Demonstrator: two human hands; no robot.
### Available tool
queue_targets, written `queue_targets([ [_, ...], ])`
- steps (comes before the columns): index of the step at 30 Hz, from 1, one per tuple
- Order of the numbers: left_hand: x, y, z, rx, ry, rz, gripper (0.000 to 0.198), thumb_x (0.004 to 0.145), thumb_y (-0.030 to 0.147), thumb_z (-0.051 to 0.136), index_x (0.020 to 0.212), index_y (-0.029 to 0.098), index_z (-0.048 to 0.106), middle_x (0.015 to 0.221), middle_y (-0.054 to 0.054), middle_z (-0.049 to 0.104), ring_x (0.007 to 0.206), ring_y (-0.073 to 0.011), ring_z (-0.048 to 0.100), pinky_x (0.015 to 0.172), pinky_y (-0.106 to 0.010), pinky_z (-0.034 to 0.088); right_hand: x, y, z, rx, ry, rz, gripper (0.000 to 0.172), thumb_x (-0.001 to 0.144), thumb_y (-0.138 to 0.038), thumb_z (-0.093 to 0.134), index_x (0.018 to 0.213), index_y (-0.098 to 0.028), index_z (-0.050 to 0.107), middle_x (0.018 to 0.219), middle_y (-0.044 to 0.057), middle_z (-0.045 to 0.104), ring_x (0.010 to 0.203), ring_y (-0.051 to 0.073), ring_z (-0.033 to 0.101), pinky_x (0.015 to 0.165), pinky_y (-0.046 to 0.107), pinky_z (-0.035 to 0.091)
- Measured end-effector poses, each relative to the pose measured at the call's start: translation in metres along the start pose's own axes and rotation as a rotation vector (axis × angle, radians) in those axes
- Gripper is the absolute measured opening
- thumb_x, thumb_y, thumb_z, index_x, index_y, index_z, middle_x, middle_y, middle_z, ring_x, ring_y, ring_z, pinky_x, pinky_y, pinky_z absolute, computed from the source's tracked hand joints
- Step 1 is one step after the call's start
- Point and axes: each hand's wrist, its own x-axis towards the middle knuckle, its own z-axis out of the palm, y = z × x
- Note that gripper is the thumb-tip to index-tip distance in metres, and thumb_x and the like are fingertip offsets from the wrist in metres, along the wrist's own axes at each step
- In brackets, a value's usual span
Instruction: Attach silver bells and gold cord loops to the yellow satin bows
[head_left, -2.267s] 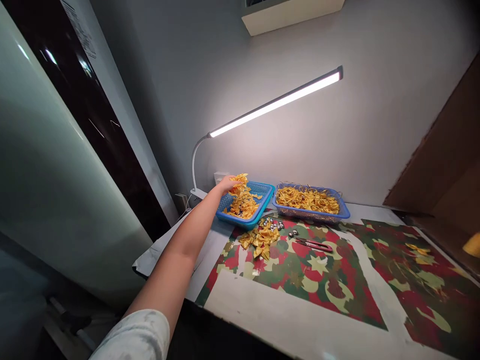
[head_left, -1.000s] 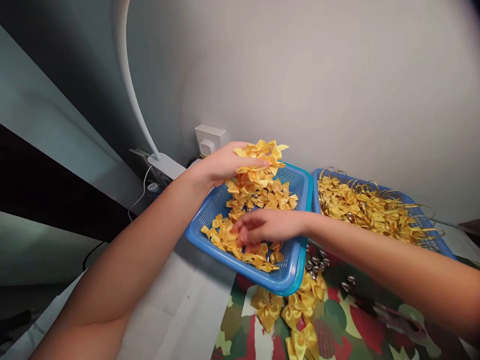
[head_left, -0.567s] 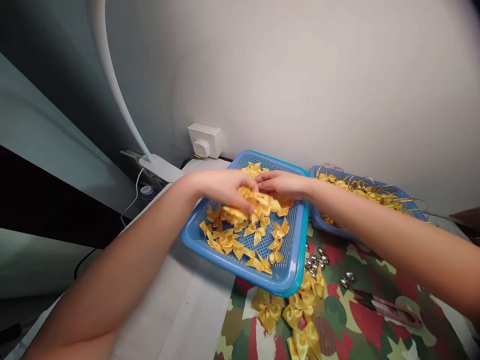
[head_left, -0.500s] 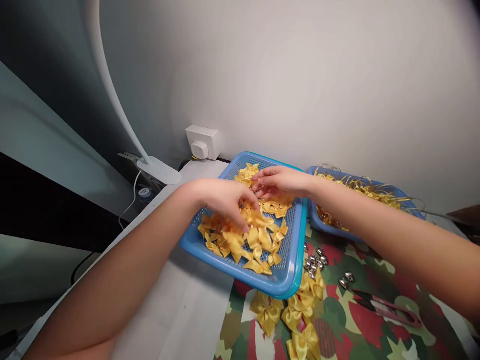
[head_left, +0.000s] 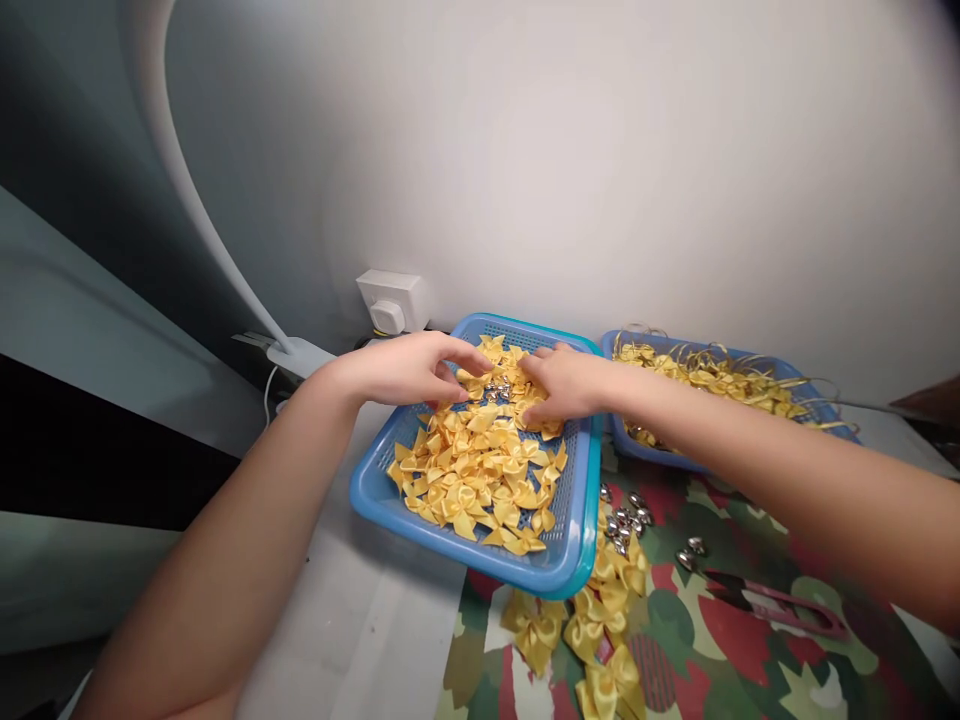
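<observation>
Yellow bows (head_left: 480, 460) in the blue basket (head_left: 442, 542) are best being handled lightly, without crushing: left hand (head_left: 409, 368) fingers loosely parted, right hand (head_left: 570, 382) fingers spread against them, nothing visibly being gripped.

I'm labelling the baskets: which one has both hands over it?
The left blue basket, with a teal edge showing: left hand and right hand are over it. The right basket has only a forearm crossing in front.
</observation>
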Motion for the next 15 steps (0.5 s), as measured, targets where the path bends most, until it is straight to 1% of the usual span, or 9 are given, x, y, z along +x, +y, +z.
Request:
queue_targets([
  [2,0.001,0.002,0.003,0.128,0.028,0.017,0.058,0.067,0.028,0.069,0.125,0.022,0.062,0.129,-0.005,0.064,0.093,-0.0199,0.069,0.068,-0.020,0.051,-0.003,-0.010,0.004,-0.159,-0.102,0.005,0.079,0.062,-0.038,0.082,0.130,-0.013,0.050,0.131,0.020,0.053,0.119,0.041,0.052,0.094,0.045,0.047],
  [3,0.001,0.003,0.004,0.182,0.031,0.019,0.061,0.069,0.029,0.068,0.129,0.020,0.058,0.131,-0.006,0.063,0.095,-0.0202,0.069,0.071,-0.021,0.052,-0.005,-0.014,0.005,-0.225,-0.135,0.009,0.081,0.063,-0.035,0.081,0.132,-0.013,0.046,0.133,0.020,0.051,0.117,0.039,0.053,0.091,0.042,0.048],
  [4,0.001,0.005,0.005,0.222,0.031,0.016,0.064,0.070,0.031,0.067,0.132,0.019,0.055,0.132,-0.007,0.062,0.097,-0.0203,0.068,0.074,-0.022,0.052,-0.006,-0.017,0.006,-0.266,-0.148,0.011,0.077,0.066,-0.030,0.079,0.133,-0.013,0.044,0.133,0.020,0.051,0.115,0.037,0.056,0.089,0.039,0.049],
  [6,0.000,0.008,0.007,0.276,0.035,-0.003,0.065,0.072,0.033,0.066,0.133,0.017,0.053,0.131,-0.009,0.062,0.098,-0.0206,0.068,0.075,-0.023,0.051,-0.008,-0.021,0.006,-0.273,-0.125,0.003,0.062,0.072,-0.019,0.072,0.128,-0.011,0.047,0.127,0.020,0.054,0.108,0.033,0.060,0.082,0.034,0.050],
  [8,-0.001,0.011,0.008,0.311,0.039,-0.003,0.063,0.073,0.036,0.064,0.132,0.017,0.053,0.131,-0.009,0.062,0.099,-0.0209,0.068,0.075,-0.023,0.050,-0.012,-0.023,0.005,-0.258,-0.104,-0.028,0.048,0.076,-0.011,0.062,0.122,-0.011,0.049,0.117,0.018,0.060,0.100,0.029,0.064,0.073,0.031,0.049],
  [10,-0.002,0.013,0.009,0.337,0.039,-0.002,0.061,0.075,0.038,0.062,0.132,0.017,0.054,0.132,-0.008,0.062,0.099,-0.0211,0.067,0.075,-0.023,0.049,-0.019,-0.026,0.005,-0.230,-0.082,-0.075,0.040,0.077,-0.007,0.056,0.116,-0.013,0.051,0.105,0.014,0.065,0.092,0.026,0.065,0.069,0.029,0.048],
  [12,-0.002,0.013,0.009,0.352,0.034,-0.003,0.060,0.077,0.039,0.060,0.133,0.017,0.054,0.133,-0.008,0.062,0.099,-0.0209,0.067,0.075,-0.023,0.049,-0.030,-0.032,0.007,-0.144,-0.042,-0.131,0.035,0.078,-0.007,0.054,0.111,-0.014,0.053,0.096,0.011,0.067,0.087,0.024,0.065,0.068,0.029,0.047],
  [13,-0.002,0.013,0.008,0.357,0.032,0.001,0.060,0.077,0.038,0.059,0.133,0.017,0.053,0.133,-0.008,0.061,0.098,-0.0207,0.067,0.075,-0.023,0.048,-0.037,-0.036,0.009,-0.073,-0.014,-0.158,0.034,0.078,-0.008,0.054,0.111,-0.014,0.054,0.097,0.011,0.067,0.088,0.024,0.064,0.070,0.030,0.048],
  [15,-0.002,0.013,0.008,0.368,0.029,0.019,0.059,0.078,0.038,0.058,0.133,0.017,0.053,0.134,-0.008,0.061,0.099,-0.0202,0.067,0.076,-0.023,0.048,-0.055,-0.047,0.013,0.084,0.020,-0.210,0.038,0.080,-0.014,0.057,0.118,-0.012,0.053,0.108,0.014,0.065,0.098,0.026,0.062,0.079,0.034,0.049],
])
